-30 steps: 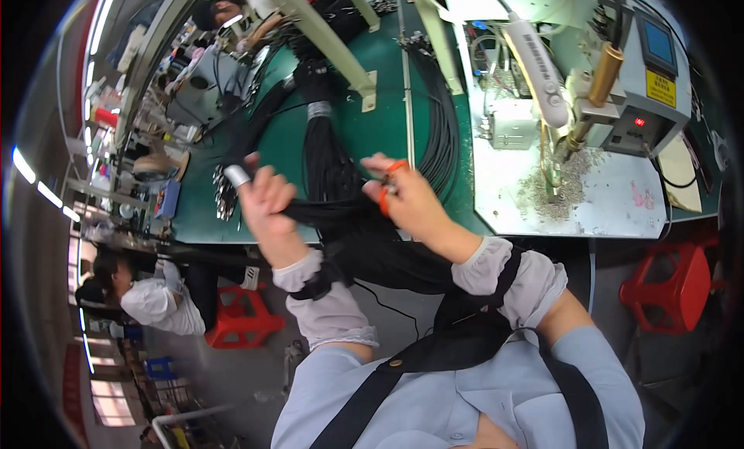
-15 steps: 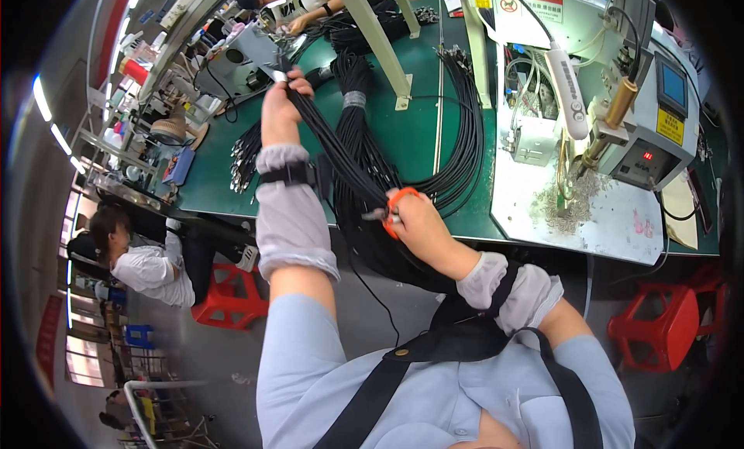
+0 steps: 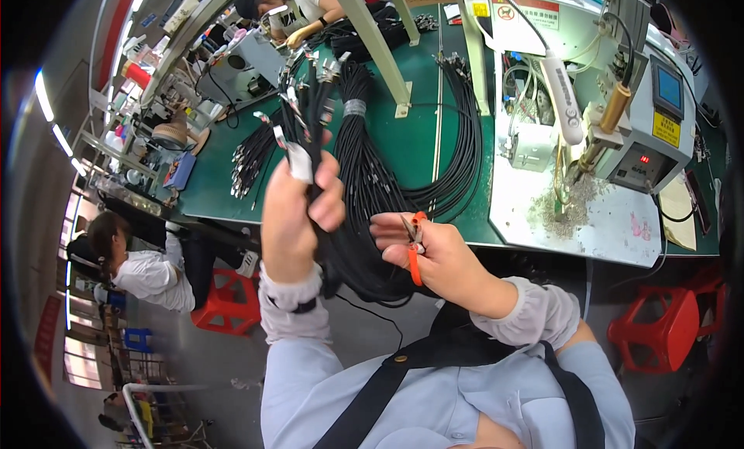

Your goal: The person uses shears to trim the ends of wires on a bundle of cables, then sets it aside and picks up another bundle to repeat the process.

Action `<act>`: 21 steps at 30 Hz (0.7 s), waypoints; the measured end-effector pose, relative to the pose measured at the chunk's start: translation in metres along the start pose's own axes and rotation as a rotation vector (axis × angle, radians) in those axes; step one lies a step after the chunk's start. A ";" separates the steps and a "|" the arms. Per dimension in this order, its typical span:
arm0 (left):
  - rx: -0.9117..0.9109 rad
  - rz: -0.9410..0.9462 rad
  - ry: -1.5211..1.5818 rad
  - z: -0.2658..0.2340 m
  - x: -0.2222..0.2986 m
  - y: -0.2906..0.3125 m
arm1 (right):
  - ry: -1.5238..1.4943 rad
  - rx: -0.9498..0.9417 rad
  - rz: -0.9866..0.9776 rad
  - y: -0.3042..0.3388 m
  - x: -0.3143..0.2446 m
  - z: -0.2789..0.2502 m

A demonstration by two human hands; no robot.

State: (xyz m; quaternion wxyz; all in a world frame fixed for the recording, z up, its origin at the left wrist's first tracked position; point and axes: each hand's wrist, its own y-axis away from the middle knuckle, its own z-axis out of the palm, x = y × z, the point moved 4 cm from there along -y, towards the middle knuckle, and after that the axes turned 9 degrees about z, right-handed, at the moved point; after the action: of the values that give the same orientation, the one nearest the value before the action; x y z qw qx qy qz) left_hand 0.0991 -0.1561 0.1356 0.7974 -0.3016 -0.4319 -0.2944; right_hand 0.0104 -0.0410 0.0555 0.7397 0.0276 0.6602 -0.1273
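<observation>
My left hand point(image 3: 291, 224) is closed round a bundle of black cables point(image 3: 316, 112), just below the stripped, metal-tipped ends that fan out above it. A white wrap point(image 3: 299, 163) shows at my thumb. In my right hand point(image 3: 453, 267) are small scissors point(image 3: 415, 257) with orange handles. Their dark blades point up and left, and the fingers reach toward the black cables hanging over the table edge. Behind my hands lies a thick cable bundle point(image 3: 355, 143) with a grey tie round its upper part.
On the green table point(image 3: 395, 151) rest curved cables point(image 3: 470, 123) and a smaller cable group point(image 3: 256, 158). A machine point(image 3: 647, 139) with a metal plate stands right. A table post point(image 3: 376, 46) rises ahead. A co-worker point(image 3: 306, 15) works opposite; another person sits left near a red stool point(image 3: 225, 302).
My left hand has come back toward me with the cable bundle, whose ends now fan upward. The scissors have turned in my right hand, and its fingers have stretched out and lowered slightly.
</observation>
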 end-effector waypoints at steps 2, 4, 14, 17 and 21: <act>0.029 0.093 -0.095 0.017 -0.020 0.024 | 0.123 -0.087 0.066 0.014 -0.017 0.008; 0.021 0.265 -0.138 0.022 -0.033 0.040 | 0.382 -0.240 0.180 0.030 -0.022 0.017; -0.207 -0.076 -0.235 0.055 -0.076 0.072 | 0.458 0.320 -0.182 0.087 0.007 -0.022; -0.201 0.040 -0.338 0.049 -0.081 0.074 | 0.510 0.421 -0.194 0.097 0.006 -0.035; 0.070 0.261 -0.329 0.024 -0.055 0.063 | -0.039 0.250 0.013 0.108 -0.002 -0.044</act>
State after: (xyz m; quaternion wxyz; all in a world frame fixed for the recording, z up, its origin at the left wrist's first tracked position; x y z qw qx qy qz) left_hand 0.1080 -0.0865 0.0838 0.7575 -0.3712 -0.5234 -0.1205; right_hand -0.0079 0.0731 0.0384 0.7440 0.1214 0.6246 -0.2041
